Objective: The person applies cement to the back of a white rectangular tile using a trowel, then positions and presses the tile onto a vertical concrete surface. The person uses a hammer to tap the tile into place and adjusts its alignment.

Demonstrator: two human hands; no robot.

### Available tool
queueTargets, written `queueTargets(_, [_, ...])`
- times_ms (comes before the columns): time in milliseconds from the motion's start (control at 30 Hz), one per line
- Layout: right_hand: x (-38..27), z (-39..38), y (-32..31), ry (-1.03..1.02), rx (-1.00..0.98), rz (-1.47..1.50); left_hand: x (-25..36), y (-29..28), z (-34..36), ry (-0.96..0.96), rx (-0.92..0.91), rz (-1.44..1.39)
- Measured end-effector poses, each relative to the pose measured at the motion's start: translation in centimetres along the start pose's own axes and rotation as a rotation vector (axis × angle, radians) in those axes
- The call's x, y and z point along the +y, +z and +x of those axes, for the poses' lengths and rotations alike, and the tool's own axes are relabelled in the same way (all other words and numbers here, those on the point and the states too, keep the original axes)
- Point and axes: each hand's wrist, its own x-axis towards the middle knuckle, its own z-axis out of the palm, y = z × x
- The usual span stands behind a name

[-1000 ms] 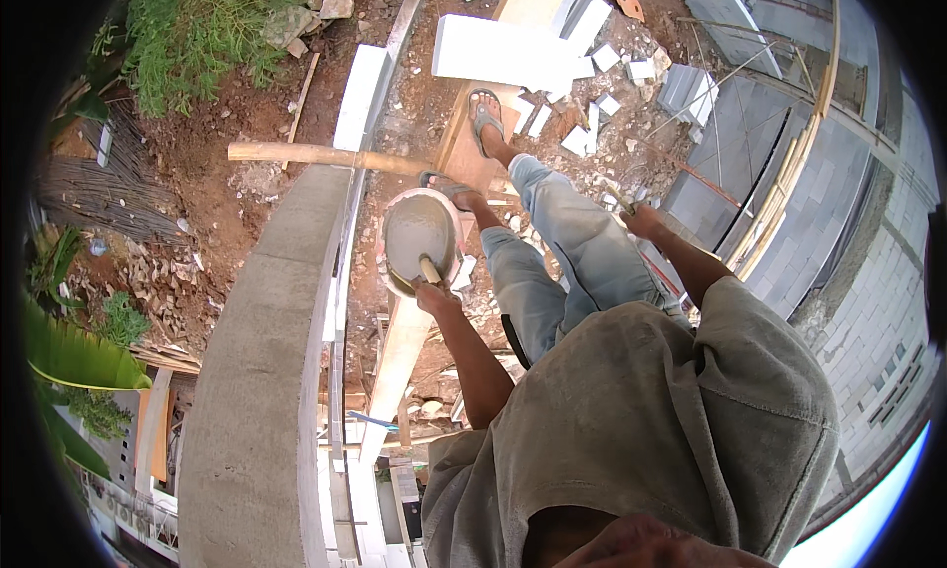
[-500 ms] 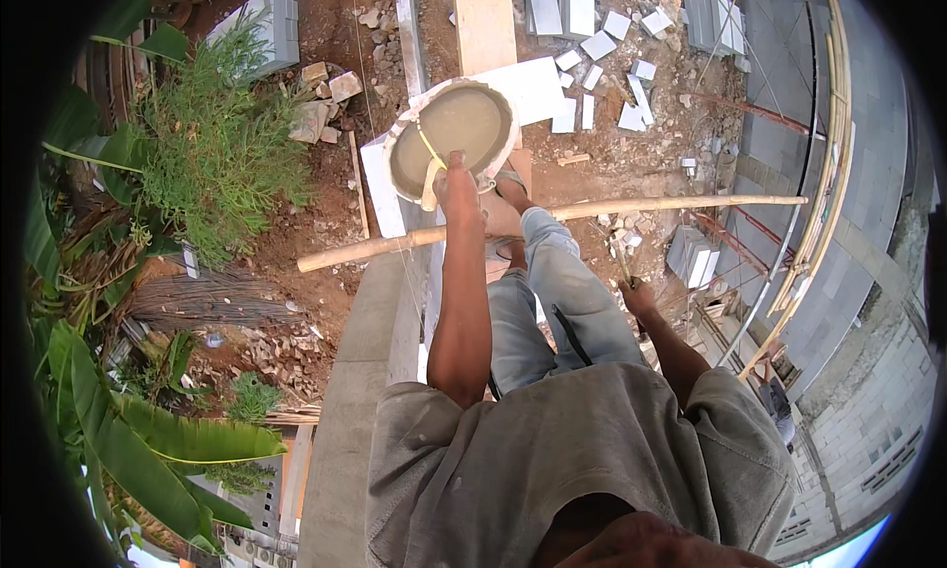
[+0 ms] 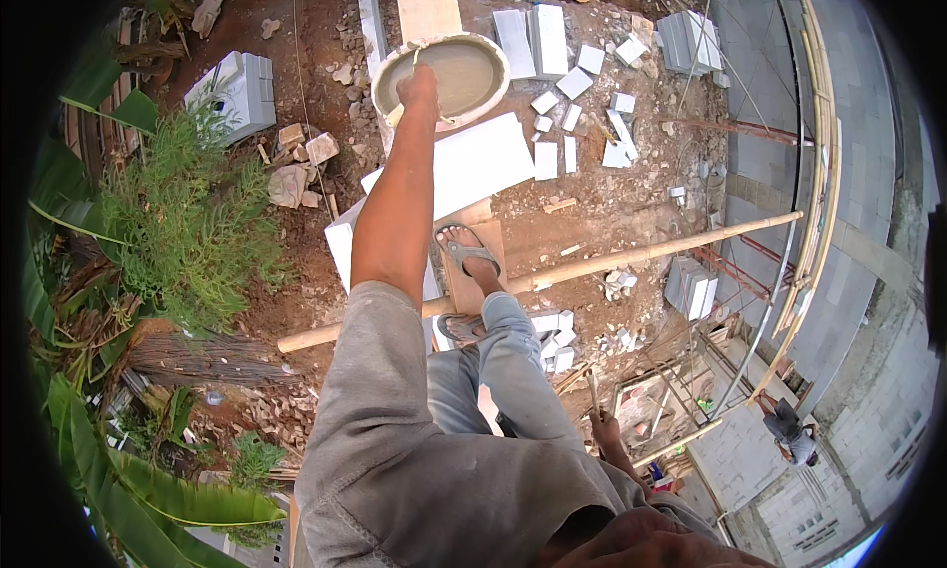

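My left hand (image 3: 418, 86) is closed on the pale handle of a bucket (image 3: 502, 75) with a whitish, crusted rim. Smooth grey wet mortar (image 3: 462, 78) fills much of it. My left arm is stretched far forward, and whether the bucket hangs or rests cannot be told. Just nearer than the bucket lies a long white block (image 3: 473, 160). Low on the right, my right hand (image 3: 605, 430) is closed around a thin, narrow tool (image 3: 593, 388) pointing forward; its kind is unclear.
My sandalled feet (image 3: 470, 249) stand on a narrow board. A bamboo pole (image 3: 631, 264) crosses near them. Cut white blocks (image 3: 546, 41) and rubble lie on the ground below. Bamboo poles (image 3: 817, 153) rise along the grey wall at right. Another person (image 3: 786, 432) is at the lower right.
My left hand has carried the bucket forward, away from my body, and the arm is straighter. My body has leaned forward, uncovering the long white block and my feet. My right hand sits lower in view.
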Motion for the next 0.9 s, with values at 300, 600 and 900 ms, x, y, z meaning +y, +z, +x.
queueTargets(300, [-5.8,-0.2,0.9,-0.002,-0.059,-0.032,-0.1,-1.3,12.9,0.217,-0.109,0.26])
queueTargets(600, [-18.5,4.6,2.1,-0.127,-0.152,0.393,-9.4,-6.9,24.5,0.225,-0.109,0.495])
queueTargets(900, [-31.7,7.8,1.9,-0.485,-0.016,0.061,-10.6,-7.4,21.7,0.421,-0.034,0.512])
